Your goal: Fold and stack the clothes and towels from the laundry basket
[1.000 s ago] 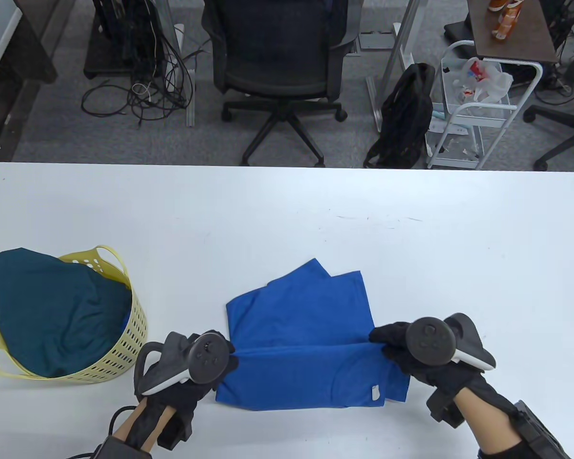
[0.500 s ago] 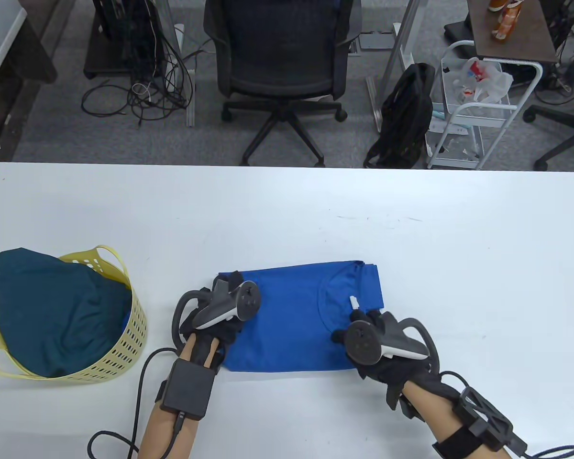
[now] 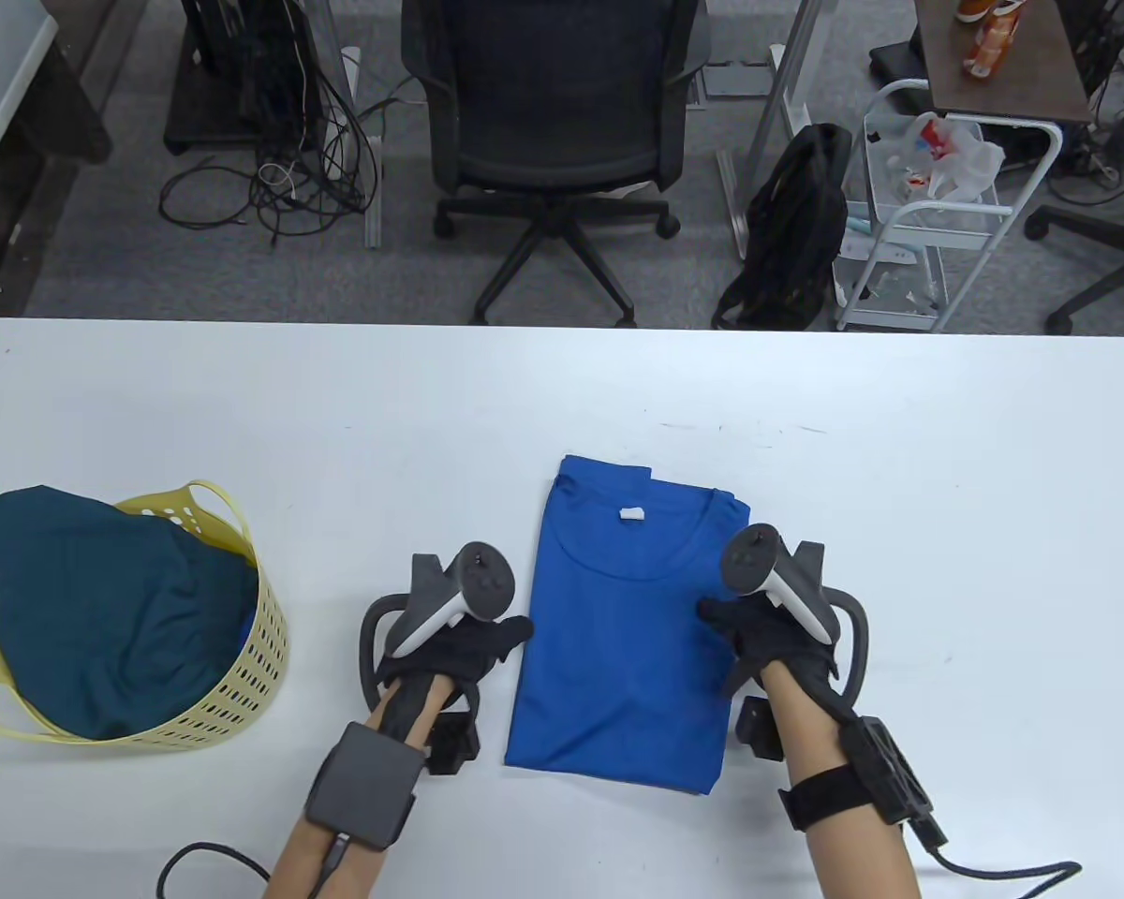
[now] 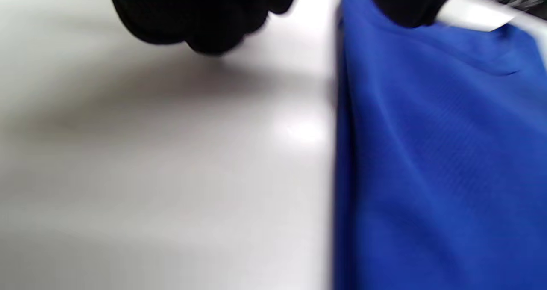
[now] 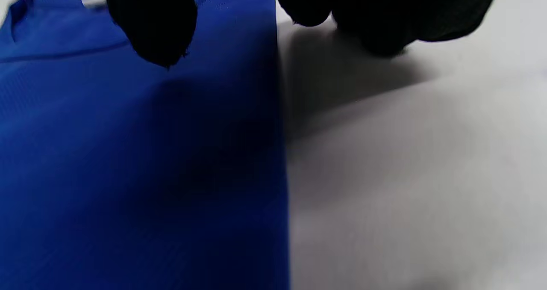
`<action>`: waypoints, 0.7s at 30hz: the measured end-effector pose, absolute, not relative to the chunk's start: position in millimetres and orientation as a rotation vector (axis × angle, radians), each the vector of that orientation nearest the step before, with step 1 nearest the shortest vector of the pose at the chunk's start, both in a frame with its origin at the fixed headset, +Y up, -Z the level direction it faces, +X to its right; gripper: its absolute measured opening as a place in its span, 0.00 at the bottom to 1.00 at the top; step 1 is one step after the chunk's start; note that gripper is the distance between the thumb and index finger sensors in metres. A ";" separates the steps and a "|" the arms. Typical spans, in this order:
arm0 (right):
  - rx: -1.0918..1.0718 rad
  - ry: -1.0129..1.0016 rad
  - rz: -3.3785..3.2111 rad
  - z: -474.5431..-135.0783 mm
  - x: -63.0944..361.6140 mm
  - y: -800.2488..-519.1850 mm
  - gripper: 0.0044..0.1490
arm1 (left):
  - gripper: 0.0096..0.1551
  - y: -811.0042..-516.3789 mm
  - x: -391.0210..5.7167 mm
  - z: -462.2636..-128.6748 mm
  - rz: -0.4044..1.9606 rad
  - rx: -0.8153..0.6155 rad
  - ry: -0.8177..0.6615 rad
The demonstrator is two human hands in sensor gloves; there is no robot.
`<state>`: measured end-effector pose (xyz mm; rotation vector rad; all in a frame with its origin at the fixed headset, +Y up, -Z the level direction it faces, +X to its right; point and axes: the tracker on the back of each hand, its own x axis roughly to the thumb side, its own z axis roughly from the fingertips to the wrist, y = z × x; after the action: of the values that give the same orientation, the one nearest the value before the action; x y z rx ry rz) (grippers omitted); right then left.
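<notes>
**Folded blue shirt flanked by both hands; basket to the left**

Left hand (image 3: 464, 646): positioned at the left long edge of the blue shirt (image 3: 623, 637), palm down over the table (image 3: 562, 393). In the table view the thumb reaches toward the shirt edge and appears to touch it; contact cannot be confirmed. The left wrist view, blurred, shows the gloved fingers (image 4: 201, 16) loosely curled above bare tabletop, with nothing between them — the hand grasps nothing and is relaxed.

Right hand (image 3: 773, 632): positioned at the right long edge of the shirt. The thumb lies over the fabric; the remaining fingers hang beyond the edge, over the table. The right wrist view shows one dark fingertip (image 5: 154, 29) above the blue cloth and the others (image 5: 384, 16) past the edge. Nothing is pinched; the hand is released.

Blue shirt: lies flat on the table between the two hands, folded into a narrow upright rectangle, collar at the far end with a small white label (image 3: 631, 513) showing inside the neckline. The near hem sits close to the table's near edge.

Laundry basket (image 3: 244, 646): pale yellow, perforated, at the left side of the table, well apart from the shirt. A dark teal garment (image 3: 94, 609) fills it and drapes over the far rim.

Beyond the table: a black office chair (image 3: 557, 112), a black backpack (image 3: 796, 225), and a white wire cart (image 3: 927, 215) on grey floor.
</notes>
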<state>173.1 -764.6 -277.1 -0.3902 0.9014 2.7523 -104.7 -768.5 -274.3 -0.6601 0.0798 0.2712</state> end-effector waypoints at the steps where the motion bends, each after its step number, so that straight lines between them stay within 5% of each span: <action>1: -0.427 0.873 2.873 -275.7 166.0 -766.9 0.63 | 0.64 -772.9 -90.1 -282.1 0.284 -0.666 0.118; 5: -0.387 0.596 2.744 -269.6 150.3 -771.0 0.31 | 0.54 -779.7 -46.0 -291.7 0.094 -0.461 0.155; 7: -0.263 0.492 2.831 -265.7 147.6 -770.6 0.28 | 0.33 -777.7 -40.8 -289.7 0.156 -0.416 0.136; 10: -0.163 0.381 2.728 -261.4 160.4 -763.5 0.27 | 0.27 -775.0 -39.8 -284.8 0.083 -0.280 0.067; 12: -0.177 0.423 2.442 -260.5 173.2 -765.3 0.30 | 0.33 -778.0 -44.5 -280.9 0.163 -0.186 0.058; 14: -0.090 0.408 2.285 -259.6 186.9 -765.6 0.43 | 0.53 -779.9 -55.0 -281.9 0.274 -0.222 0.012; 15: -0.025 0.447 2.244 -258.0 192.8 -764.6 0.47 | 0.54 -780.5 -62.0 -285.2 0.341 -0.290 -0.059; 17: 0.102 0.536 2.189 -256.3 198.9 -762.9 0.49 | 0.40 -782.7 -73.1 -291.4 0.488 -0.467 -0.197; 19: 0.204 0.673 2.175 -257.5 198.0 -763.7 0.52 | 0.53 -781.7 -72.5 -293.6 0.464 -0.657 -0.273; 21: 0.264 0.799 2.222 -259.3 189.7 -767.6 0.54 | 0.69 -780.0 -59.8 -291.5 0.204 -0.739 -0.361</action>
<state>189.7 -767.6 -259.3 0.2641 0.7991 2.2218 -59.8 -780.0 -291.5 -0.7391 -0.3612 0.2039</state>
